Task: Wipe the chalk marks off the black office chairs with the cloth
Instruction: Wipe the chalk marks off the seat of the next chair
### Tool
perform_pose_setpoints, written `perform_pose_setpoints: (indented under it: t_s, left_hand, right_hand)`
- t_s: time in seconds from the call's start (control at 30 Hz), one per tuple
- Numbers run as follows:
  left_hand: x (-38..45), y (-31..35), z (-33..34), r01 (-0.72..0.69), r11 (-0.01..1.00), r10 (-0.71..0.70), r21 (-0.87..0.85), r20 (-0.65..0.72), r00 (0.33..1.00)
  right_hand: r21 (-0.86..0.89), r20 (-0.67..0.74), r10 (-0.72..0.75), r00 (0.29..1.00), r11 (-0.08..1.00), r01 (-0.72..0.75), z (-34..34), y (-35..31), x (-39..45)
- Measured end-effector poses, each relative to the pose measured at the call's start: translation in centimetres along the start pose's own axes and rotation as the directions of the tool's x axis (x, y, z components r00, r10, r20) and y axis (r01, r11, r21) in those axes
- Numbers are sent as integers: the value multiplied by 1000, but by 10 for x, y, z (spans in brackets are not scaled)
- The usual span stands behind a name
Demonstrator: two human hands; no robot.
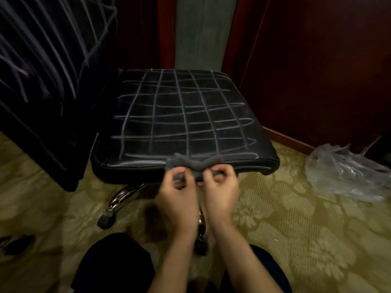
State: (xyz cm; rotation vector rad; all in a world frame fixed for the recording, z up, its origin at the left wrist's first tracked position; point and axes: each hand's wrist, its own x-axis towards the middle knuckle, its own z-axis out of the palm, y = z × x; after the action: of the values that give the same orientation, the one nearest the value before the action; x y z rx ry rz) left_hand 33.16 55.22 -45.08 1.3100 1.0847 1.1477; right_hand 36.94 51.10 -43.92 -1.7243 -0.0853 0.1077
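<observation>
Both hands meet at the frame's six o'clock side, just below the front edge of the black padded leather chair seat [182, 115] scrawled with a white chalk grid [186, 106]. The left hand [179, 195] and right hand [220, 189] each pinch the bunched grey cloth [193, 162] between them. At nine o'clock stands a chalk-streaked black chair back [48, 66]; at three o'clock a crumpled clear plastic bag [347, 172] lies on patterned carpet [296, 229].

Legible text, labels, brands, numbers, signs: none. Chalk on the chair seat [184, 115], frame centre, forms only grid lines and loops; chalk on the chair back [53, 60], upper left, only strokes.
</observation>
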Motion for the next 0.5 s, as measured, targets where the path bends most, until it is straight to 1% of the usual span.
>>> perform_pose_setpoints:
  t_s: [0.07,0.17,0.23,0.3,0.37,0.47,0.5]
  left_hand:
    - [-17,5,25,-14,1000,12,19,102,995]
    - [-21,4,31,-43,999,42,6,157,987]
    - [-13,-3,17,-78,996,71,38,163,984]
    - [-1,-11,-2,-87,996,82,27,141,987]
    - [15,-17,-23,-108,994,107,7,103,989]
    - [31,-23,-40,-133,991,132,17,49,990]
    - [32,-25,-42,-135,991,134,24,35,990]
  right_hand:
    - [-34,-118,-12,993,999,8,-22,1,20]
    - [-95,-179,-51,982,995,34,-25,0,25]
    - [-90,-161,-45,986,995,30,-14,3,15]
    - [-51,-93,-51,994,998,46,-1,8,0]
    - [-29,-39,-95,995,995,93,18,9,-14]
    - [-53,10,-181,983,982,182,35,9,-27]
    - [-60,35,-188,982,980,190,38,8,-28]
